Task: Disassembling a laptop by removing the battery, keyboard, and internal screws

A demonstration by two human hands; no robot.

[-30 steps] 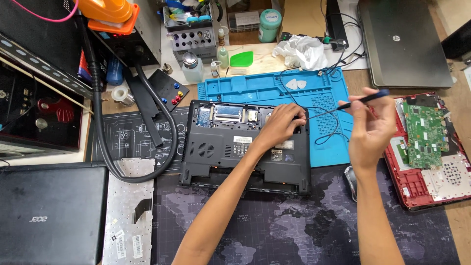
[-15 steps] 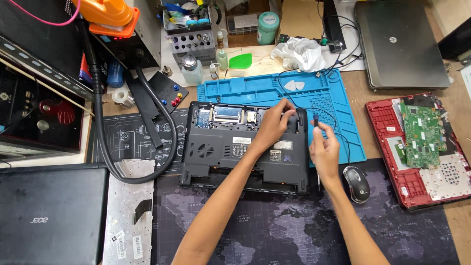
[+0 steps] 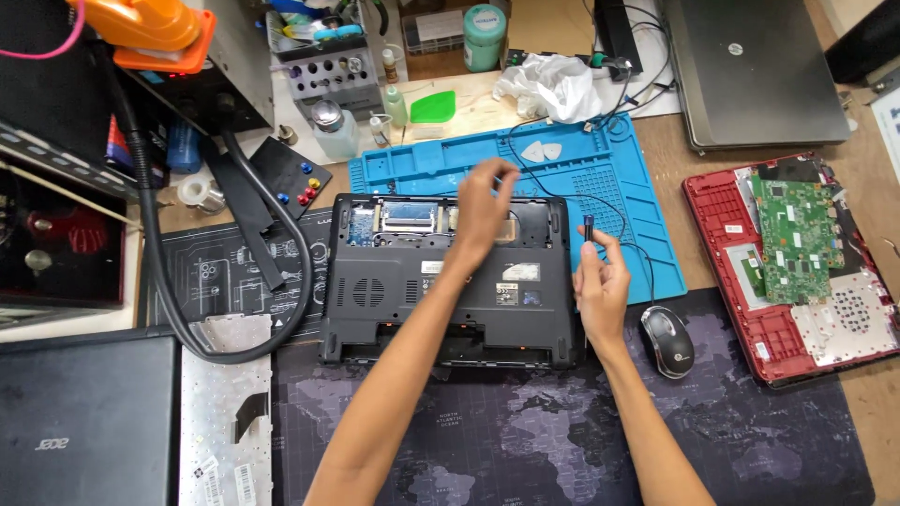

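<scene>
We have bare blue mat (image 3: pixel 600 187) open beyond the black laptop base (image 3: pixel 450 281), crossed only by a thin black cable (image 3: pixel 600 201). To our right a mouse (image 3: pixel 667 341) and a red laptop shell (image 3: pixel 797 272) crowd in; a thick black hose (image 3: pixel 159 272) loops on the left.

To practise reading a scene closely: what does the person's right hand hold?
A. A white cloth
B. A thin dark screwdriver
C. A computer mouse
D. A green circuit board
B: the right hand grips a thin dark screwdriver upright beside the black laptop, while the mouse lies untouched to its right.
</scene>
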